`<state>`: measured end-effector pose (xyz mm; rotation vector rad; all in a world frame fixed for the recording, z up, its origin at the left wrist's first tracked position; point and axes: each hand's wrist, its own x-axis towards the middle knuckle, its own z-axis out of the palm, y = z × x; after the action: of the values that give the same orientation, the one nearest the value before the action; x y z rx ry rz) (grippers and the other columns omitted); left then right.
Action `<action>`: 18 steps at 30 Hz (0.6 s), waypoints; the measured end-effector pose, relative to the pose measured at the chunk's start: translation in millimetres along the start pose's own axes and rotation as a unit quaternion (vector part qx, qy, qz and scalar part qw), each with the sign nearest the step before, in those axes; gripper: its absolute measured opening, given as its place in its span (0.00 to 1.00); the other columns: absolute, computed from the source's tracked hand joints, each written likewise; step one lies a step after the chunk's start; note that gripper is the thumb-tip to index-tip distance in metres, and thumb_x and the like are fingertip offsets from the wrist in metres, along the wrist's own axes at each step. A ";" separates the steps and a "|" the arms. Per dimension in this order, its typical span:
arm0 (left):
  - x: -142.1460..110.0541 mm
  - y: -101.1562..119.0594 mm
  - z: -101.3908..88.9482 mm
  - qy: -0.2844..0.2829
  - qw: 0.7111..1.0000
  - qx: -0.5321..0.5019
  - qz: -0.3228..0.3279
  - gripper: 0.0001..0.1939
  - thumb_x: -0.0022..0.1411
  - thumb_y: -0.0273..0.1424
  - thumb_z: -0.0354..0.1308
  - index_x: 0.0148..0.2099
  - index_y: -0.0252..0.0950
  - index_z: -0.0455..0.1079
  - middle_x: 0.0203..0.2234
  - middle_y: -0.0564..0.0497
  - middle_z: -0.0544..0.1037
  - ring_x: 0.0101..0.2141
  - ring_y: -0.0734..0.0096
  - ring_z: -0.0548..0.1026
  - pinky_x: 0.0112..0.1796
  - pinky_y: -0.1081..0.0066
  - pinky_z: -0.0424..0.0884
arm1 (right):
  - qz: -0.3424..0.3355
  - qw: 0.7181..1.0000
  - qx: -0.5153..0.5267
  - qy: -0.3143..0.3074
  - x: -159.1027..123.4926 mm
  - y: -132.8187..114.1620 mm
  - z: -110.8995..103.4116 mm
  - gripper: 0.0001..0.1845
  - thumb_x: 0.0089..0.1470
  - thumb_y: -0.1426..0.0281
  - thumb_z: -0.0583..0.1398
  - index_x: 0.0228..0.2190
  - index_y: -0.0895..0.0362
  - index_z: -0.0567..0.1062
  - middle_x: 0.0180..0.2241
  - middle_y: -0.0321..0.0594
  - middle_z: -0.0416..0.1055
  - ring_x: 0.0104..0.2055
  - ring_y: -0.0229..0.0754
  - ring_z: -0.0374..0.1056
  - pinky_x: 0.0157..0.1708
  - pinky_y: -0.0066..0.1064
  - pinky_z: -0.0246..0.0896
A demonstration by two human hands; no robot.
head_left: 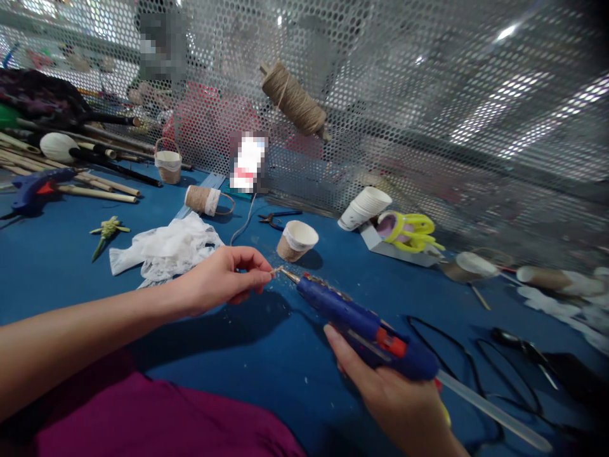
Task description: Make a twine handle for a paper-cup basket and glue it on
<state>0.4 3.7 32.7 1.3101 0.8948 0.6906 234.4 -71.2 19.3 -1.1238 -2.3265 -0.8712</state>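
My left hand (238, 276) pinches a short piece of twine (277, 270) between thumb and fingers, above the blue table. Wrapped in my right hand (380, 387) is a blue hot glue gun (347, 311) with an orange-red part and a clear glue stick (495, 409) out of its back. The gun's metal nozzle points left, at the end of the twine; whether they touch I cannot tell. Just behind the nozzle stands a small paper cup (297, 241), upright, wrapped in twine with a white lace rim and no handle.
Two twine-wrapped cups with handles, one upright (169, 166) and one on its side (203, 199), stand back left near white lace (174, 244). Pliers (278, 221), stacked paper cups (364, 208) and a yellow tape roll (409, 230) lie behind. A twine spool (294, 100) hangs on the perforated metal screen (428, 127). Black cable (457, 343) lies right.
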 end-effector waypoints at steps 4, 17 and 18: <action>0.1 0.1 0.1 -0.004 1.000 0.000 0.003 0.04 0.56 0.30 0.54 0.31 0.33 0.64 0.18 0.59 0.65 0.15 0.85 0.56 0.16 0.78 0.48 | -0.137 0.986 -0.098 -0.007 0.0 4.9 -1.6 0.20 0.52 0.83 0.53 0.34 0.50 0.79 0.19 0.35 0.74 0.29 0.42 0.74 0.27 0.27 0.65; -0.1 0.2 -1.4 -0.004 1.000 0.018 -0.002 0.05 0.57 0.30 0.53 0.32 0.34 0.65 0.19 0.57 0.66 0.15 0.84 0.56 0.17 0.77 0.48 | -0.130 0.987 -0.095 0.002 2.9 4.8 -0.8 0.20 0.54 0.82 0.51 0.32 0.51 0.79 0.20 0.36 0.75 0.27 0.40 0.73 0.26 0.26 0.64; 0.0 0.3 -1.4 -0.005 1.000 0.018 -0.001 0.05 0.57 0.30 0.53 0.32 0.33 0.65 0.19 0.57 0.66 0.15 0.84 0.56 0.16 0.77 0.48 | -0.133 0.987 -0.091 0.004 4.0 4.6 -0.6 0.21 0.55 0.82 0.50 0.31 0.52 0.79 0.19 0.36 0.74 0.24 0.39 0.72 0.24 0.26 0.63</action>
<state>-0.8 4.5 32.9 1.3426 0.9038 0.6676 235.8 -67.2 23.8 -0.8859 -2.4668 -1.2024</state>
